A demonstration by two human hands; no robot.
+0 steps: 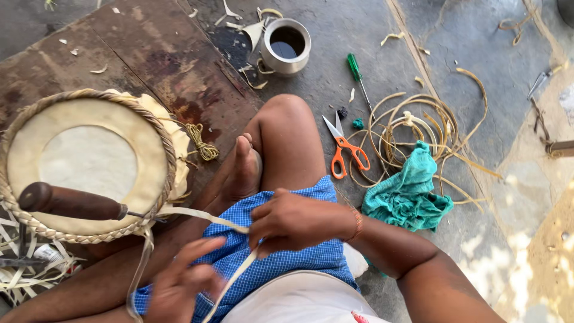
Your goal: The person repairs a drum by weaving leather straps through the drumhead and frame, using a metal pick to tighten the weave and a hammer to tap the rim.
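Here, right hand (296, 220) pinches the pale strip (203, 216); left hand (182, 282) open-fingered below.

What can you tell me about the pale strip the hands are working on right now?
The pale strip is a thin, flat, cream band, looking like hide or split cane. It runs from the braided rim of the round drum, near the wooden-handled tool, across the blue checked cloth on the lap. The right hand pinches it; below, it passes the open fingers of the left hand, blurred. Another length hangs from the rim.
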